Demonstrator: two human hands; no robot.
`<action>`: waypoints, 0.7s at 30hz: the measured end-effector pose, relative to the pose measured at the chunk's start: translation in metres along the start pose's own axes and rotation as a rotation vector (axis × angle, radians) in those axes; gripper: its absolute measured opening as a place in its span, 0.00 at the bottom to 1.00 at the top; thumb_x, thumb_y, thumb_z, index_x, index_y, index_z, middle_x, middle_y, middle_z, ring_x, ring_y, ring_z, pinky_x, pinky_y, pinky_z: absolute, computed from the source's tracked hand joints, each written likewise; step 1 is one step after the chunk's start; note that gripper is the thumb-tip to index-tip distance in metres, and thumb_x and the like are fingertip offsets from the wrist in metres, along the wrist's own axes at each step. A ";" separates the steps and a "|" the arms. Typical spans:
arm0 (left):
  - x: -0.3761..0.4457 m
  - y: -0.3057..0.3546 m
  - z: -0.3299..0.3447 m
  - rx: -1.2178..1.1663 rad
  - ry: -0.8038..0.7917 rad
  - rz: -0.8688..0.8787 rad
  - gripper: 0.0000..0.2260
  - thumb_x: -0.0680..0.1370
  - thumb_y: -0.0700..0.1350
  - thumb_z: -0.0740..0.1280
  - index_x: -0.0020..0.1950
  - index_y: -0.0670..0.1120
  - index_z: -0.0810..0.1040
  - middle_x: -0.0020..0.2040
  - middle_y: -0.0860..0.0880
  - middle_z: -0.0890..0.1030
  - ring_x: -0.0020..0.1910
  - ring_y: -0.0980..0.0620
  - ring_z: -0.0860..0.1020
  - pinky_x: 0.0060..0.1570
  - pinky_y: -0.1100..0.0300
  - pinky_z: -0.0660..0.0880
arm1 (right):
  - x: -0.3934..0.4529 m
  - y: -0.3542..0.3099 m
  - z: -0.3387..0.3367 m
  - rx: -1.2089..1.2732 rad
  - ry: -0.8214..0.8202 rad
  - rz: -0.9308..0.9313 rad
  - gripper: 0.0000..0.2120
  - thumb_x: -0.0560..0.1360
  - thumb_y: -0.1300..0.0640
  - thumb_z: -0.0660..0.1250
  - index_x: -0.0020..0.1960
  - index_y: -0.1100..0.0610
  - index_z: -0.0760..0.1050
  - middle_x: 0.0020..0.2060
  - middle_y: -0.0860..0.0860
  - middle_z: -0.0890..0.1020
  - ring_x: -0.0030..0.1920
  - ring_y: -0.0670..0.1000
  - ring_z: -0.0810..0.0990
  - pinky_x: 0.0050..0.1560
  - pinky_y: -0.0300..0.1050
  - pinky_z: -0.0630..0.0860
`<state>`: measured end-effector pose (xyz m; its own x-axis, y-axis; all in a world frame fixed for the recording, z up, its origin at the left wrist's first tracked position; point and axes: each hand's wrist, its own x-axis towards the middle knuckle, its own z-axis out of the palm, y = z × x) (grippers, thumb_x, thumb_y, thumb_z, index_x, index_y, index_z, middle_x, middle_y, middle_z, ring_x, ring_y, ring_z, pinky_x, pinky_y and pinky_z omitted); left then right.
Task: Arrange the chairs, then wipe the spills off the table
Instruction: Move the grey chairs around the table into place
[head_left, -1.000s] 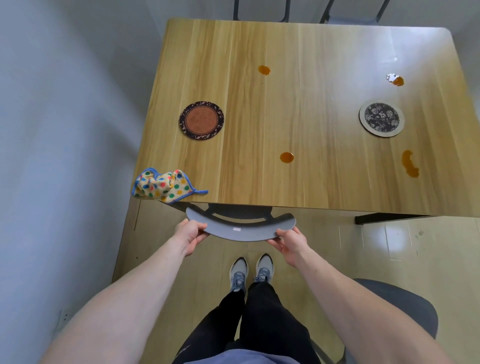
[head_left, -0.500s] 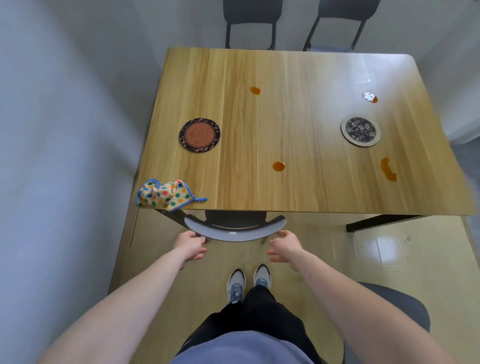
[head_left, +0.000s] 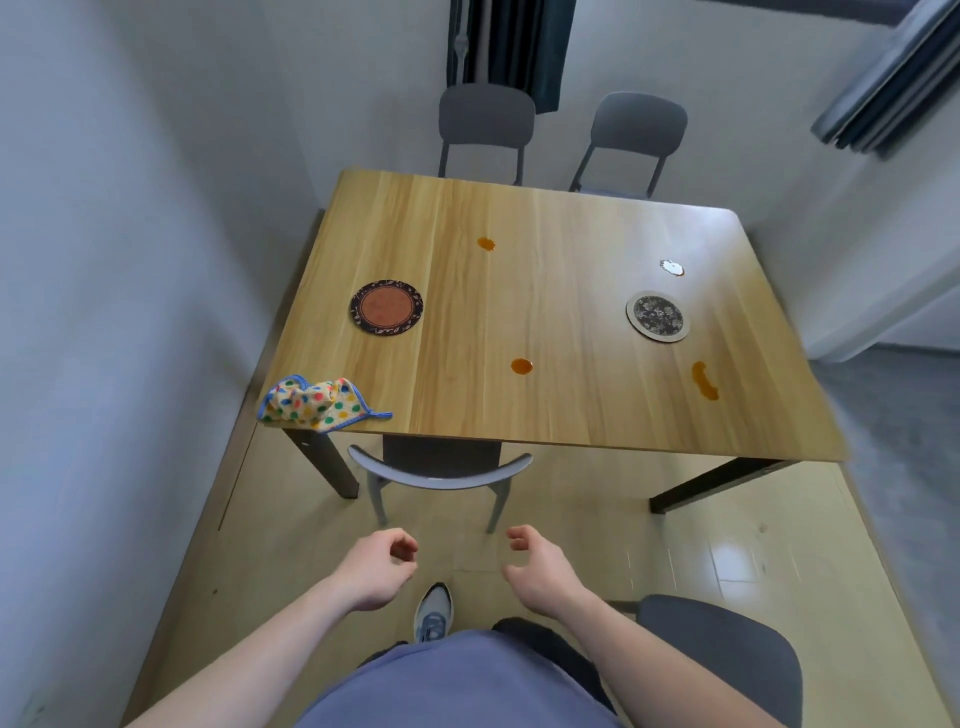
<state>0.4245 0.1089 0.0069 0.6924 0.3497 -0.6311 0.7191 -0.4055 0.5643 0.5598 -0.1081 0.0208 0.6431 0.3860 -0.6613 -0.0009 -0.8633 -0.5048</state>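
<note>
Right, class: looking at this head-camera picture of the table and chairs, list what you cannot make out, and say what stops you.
- Seat of the near chair: hidden under the table.
- Seats and legs of the two far chairs: blocked by the table's far edge.
- Chair at lower right: partly covered by the right arm, back not visible.
- White bit beside the far spill: too small to identify.
- Second foot: hidden by the body; only one shoe shows.

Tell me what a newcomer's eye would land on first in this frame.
Probably the orange spills dotting the light wooden table: a round drop near the middle, another farther back, and a curved smear by the right edge. Next, the crumpled polka-dot cloth on the near-left corner. Below, the grey chair sits tucked under the table, both hands hanging empty before it.
</note>
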 end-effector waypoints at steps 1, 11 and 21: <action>-0.004 0.002 0.001 0.022 0.013 0.013 0.10 0.79 0.47 0.70 0.61 0.53 0.78 0.56 0.56 0.81 0.54 0.58 0.79 0.57 0.63 0.77 | -0.004 0.003 -0.002 -0.002 0.009 -0.011 0.25 0.79 0.59 0.66 0.75 0.50 0.68 0.70 0.48 0.75 0.63 0.51 0.79 0.61 0.44 0.78; -0.078 0.029 0.064 0.032 0.143 0.003 0.11 0.79 0.50 0.69 0.62 0.56 0.78 0.57 0.58 0.81 0.54 0.56 0.80 0.59 0.56 0.78 | -0.067 0.066 -0.011 -0.027 -0.009 -0.150 0.24 0.80 0.56 0.66 0.74 0.50 0.69 0.69 0.47 0.76 0.62 0.50 0.79 0.61 0.46 0.79; -0.205 0.028 0.186 0.044 0.094 -0.024 0.16 0.80 0.50 0.68 0.67 0.53 0.75 0.62 0.56 0.79 0.54 0.56 0.78 0.55 0.64 0.73 | -0.154 0.173 0.003 -0.061 -0.075 -0.167 0.25 0.80 0.57 0.66 0.76 0.51 0.67 0.71 0.48 0.74 0.63 0.50 0.78 0.55 0.41 0.76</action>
<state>0.2917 -0.1308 0.0531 0.6792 0.4366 -0.5900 0.7335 -0.4318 0.5248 0.4582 -0.3155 0.0332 0.5716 0.5469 -0.6117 0.1495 -0.8024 -0.5777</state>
